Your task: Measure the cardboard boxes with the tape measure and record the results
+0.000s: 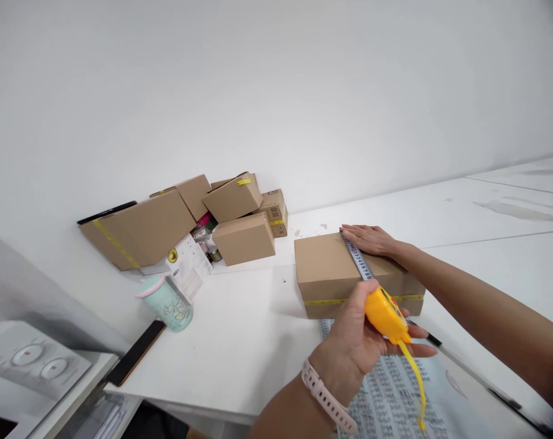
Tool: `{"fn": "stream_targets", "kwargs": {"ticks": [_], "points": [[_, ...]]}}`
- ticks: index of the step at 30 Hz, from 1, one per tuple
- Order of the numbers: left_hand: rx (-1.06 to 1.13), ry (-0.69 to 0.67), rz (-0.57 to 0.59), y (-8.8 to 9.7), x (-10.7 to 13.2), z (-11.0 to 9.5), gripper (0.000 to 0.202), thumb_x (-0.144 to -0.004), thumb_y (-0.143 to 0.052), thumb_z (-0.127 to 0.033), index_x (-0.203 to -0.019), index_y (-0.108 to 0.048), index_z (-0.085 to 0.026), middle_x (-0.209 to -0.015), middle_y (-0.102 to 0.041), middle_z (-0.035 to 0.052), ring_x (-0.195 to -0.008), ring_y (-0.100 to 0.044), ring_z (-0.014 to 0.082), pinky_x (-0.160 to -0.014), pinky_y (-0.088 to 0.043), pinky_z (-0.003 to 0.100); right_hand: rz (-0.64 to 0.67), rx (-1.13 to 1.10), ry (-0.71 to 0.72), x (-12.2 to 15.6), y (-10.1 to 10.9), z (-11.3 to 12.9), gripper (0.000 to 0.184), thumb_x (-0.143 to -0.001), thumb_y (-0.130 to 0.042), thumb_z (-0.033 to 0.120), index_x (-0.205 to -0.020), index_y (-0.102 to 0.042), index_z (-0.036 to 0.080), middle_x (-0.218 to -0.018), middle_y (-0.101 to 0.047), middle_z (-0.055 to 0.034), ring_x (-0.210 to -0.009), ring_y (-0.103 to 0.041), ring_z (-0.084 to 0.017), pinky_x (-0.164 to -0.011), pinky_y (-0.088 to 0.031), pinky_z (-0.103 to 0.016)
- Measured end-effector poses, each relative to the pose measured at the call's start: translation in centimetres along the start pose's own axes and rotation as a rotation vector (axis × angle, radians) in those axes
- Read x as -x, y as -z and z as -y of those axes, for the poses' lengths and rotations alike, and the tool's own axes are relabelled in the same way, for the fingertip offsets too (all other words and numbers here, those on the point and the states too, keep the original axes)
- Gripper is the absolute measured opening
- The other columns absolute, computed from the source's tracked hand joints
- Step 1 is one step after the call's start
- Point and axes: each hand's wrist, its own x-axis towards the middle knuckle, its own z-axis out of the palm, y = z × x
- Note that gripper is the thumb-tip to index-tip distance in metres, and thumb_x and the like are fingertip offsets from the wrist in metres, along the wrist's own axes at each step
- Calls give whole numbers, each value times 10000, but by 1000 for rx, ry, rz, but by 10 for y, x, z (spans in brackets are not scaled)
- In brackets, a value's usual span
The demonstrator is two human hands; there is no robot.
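Note:
A brown cardboard box (326,268) with yellow tape lies on the white table (239,341). My left hand (358,341), a pink watch strap on its wrist, grips a yellow tape measure (386,314) at the box's near edge. The tape's blade (359,259) runs across the box top to its far edge. My right hand (370,239) lies flat on the far right of the box top, fingers stretched out, pressing the blade's end down.
A pile of several cardboard boxes (189,219) leans on the wall at the back left. A pale green lidded cup (169,303) and a black phone (136,352) sit near the left edge. A printed sheet (395,396) and a pen (468,369) lie in front of the box.

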Motion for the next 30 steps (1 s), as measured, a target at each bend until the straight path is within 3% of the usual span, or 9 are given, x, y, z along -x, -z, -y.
{"fn": "stream_targets", "kwargs": {"ticks": [7,11,13,16,19,22,25,28,30], "points": [[-4,-118,-9,2,2,24,476,-679,-737,-485,-976,-518,-184,-887,-587,60,-626,-658,204,-523,-589,389,-5,46,55,-1,-2,-1,437,-947,-304,515,-1103,-666,328,-1261,-673,-61,-1228,-550,-361,-1056,-339,-601],[-26,-113,-22,1,4,27,551,-628,-754,-515,-995,-505,-188,-901,-583,60,-608,-651,191,-506,-588,373,-48,-68,22,2,3,7,429,-922,-384,534,-1149,-667,304,-1289,-657,-73,-1228,-550,-357,-1076,-348,-547],[-66,-135,-9,4,13,28,577,-599,-768,-541,-975,-513,-186,-937,-584,73,-607,-644,185,-476,-576,346,-208,-206,-26,10,12,9,476,-918,-411,549,-1235,-636,274,-1373,-601,-87,-1265,-523,-339,-1081,-371,-490],[-193,-305,1,24,36,27,572,-626,-790,-529,-1021,-540,-200,-1058,-573,89,-689,-653,195,-488,-573,315,-611,-410,-128,35,28,0,469,-941,-411,513,-1287,-596,257,-1379,-587,-96,-1240,-545,-287,-1046,-424,-433],[-330,-574,-191,62,55,23,649,-667,-821,-454,-1200,-508,-254,-1031,-563,52,-799,-651,203,-607,-597,314,-833,-606,-304,76,34,-21,381,-951,-417,418,-1208,-622,226,-1233,-669,-113,-1132,-619,-251,-981,-482,-403],[-412,-660,-371,102,56,15,681,-695,-802,-462,-1256,-471,-264,-973,-561,33,-823,-646,210,-650,-601,331,-599,-749,-503,119,22,-38,379,-951,-428,454,-1179,-642,238,-1244,-667,-132,-1126,-625,-285,-958,-497,-426],[-430,-590,-364,121,45,5,596,-723,-749,-498,-1197,-495,-239,-964,-559,32,-790,-655,217,-607,-600,348,-277,-822,-459,146,10,-36,493,-948,-371,608,-1331,-561,363,-1388,-593,-62,-1195,-591,-302,-965,-500,-426],[-453,-594,-297,120,36,-14,546,-725,-723,-503,-1144,-510,-226,-958,-557,26,-770,-665,215,-573,-593,329,-236,-684,-351,144,14,-21,513,-909,-428,660,-1354,-542,431,-1463,-526,11,-1254,-535,-311,-939,-516,-385],[-474,-640,-266,113,33,-32,541,-718,-722,-497,-1132,-512,-221,-984,-561,31,-756,-672,210,-548,-584,308,-296,-553,-301,130,26,-9,524,-881,-491,654,-1337,-560,406,-1426,-546,-16,-1195,-558,-309,-877,-533,-369]]}}
